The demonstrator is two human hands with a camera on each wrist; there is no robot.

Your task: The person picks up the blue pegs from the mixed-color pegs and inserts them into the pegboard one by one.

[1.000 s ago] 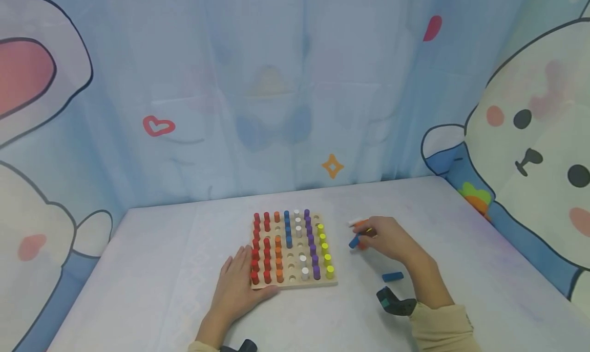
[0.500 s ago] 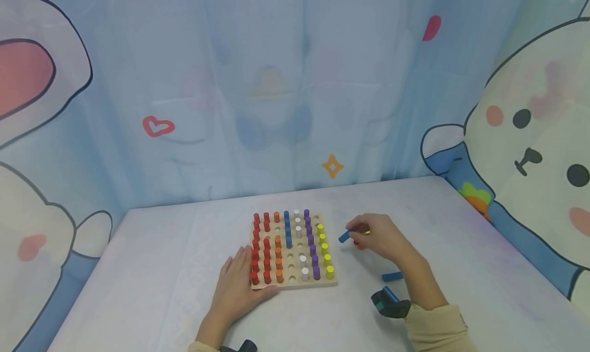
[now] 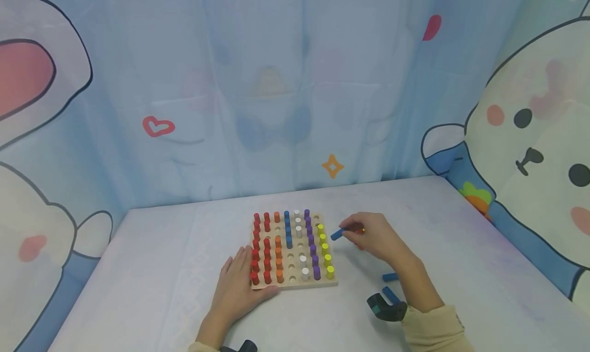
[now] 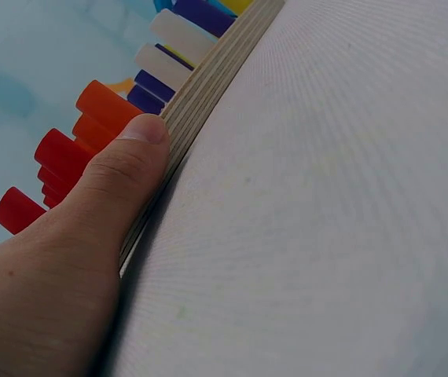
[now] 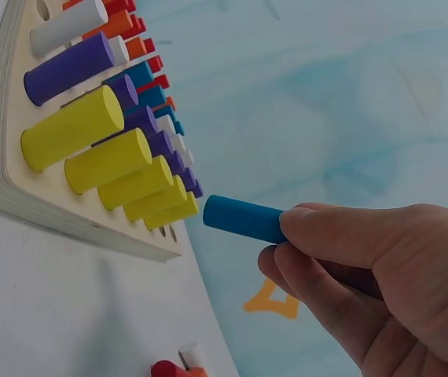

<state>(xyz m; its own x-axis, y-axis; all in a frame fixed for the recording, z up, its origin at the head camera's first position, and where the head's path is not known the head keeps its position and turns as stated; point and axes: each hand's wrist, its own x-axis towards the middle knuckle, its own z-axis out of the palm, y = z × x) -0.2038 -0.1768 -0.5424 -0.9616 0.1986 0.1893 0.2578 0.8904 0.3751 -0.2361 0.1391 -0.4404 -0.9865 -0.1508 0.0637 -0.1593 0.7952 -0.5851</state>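
A wooden pegboard (image 3: 299, 286) holds columns of red, orange, blue, white, purple and yellow pegs, with some holes bare. My left hand (image 3: 237, 288) rests at its front left corner, fingers straight along the left side. The thumb (image 4: 122, 169) lies against the front edge in the left wrist view. To the right of the board, my right hand (image 3: 380, 242) pinches a blue peg (image 5: 244, 218) between thumb and fingertips. The peg points toward the board, its free end close to the yellow column (image 5: 75, 129) and apart from it.
Two loose blue pegs (image 3: 392, 295) lie on the white table right of the board, near the right wrist's black camera (image 3: 386, 309). A red peg (image 5: 167, 369), a white peg (image 5: 191, 355) and an orange one lie below the right hand. A patterned curtain (image 3: 258, 111) hangs behind.
My right hand has lifted the blue peg from among the loose pegs and carried it left toward the board. The left hand and the board have stayed put.
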